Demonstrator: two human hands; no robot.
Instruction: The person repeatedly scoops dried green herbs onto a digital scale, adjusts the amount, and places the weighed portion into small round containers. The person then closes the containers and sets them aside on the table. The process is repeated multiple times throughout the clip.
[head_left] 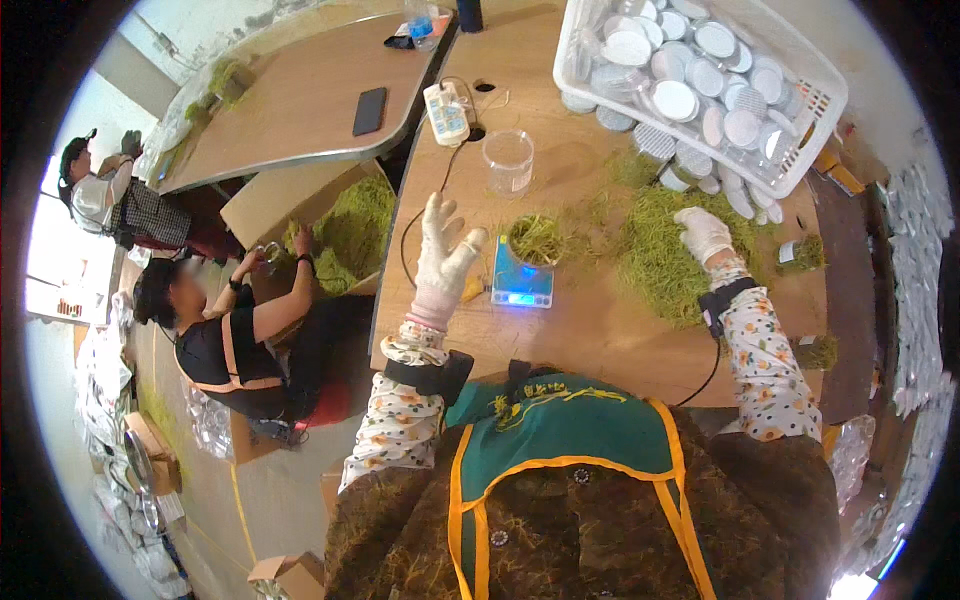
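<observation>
My left hand (445, 255), in a white glove, hovers just left of a small blue scale (510, 280), fingers spread and holding nothing. On the scale, whose display is lit, stands a clear round container with dried grass (536, 241) in it. An unfilled clear tub (508, 165) is on the table behind the scale. My right hand (704, 235), also white-gloved, rests at the right side of a loose heap of dried green grass (665, 265). Its fingers are curled in, and what they hold, if anything, is hidden.
A white plastic basket (690, 165) of round silvery lids stands at the far right, with filled containers and loose lids before it. Grass-filled jars (800, 254) sit near the right edge. A white power strip (446, 112) trails its cord. To the left, a co-worker (235, 340) handles grass from a carton.
</observation>
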